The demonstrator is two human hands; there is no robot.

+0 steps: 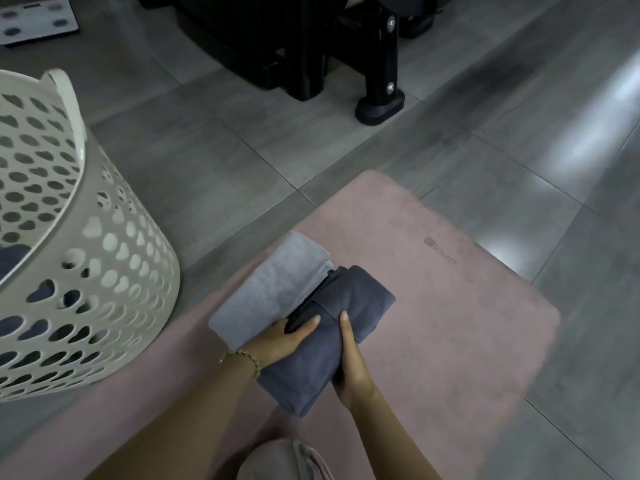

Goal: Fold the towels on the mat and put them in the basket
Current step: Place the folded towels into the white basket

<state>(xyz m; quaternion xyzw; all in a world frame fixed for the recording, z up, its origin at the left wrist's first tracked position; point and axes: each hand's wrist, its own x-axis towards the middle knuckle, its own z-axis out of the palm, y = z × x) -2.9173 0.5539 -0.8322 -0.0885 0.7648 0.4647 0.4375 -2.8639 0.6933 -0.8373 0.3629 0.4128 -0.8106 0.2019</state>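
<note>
A mat (450, 323) lies across the lower centre and right of the frame. On it, two folded towels touch: the near towel (349, 299) at centre, the far towel (270, 282) to its upper left. A basket (114, 282) stands at left; a scale (34, 22) lies top left.

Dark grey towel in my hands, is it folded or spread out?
Folded: the dark grey towel is a compact layered bundle, gripped by the left hand and right hand.
</note>
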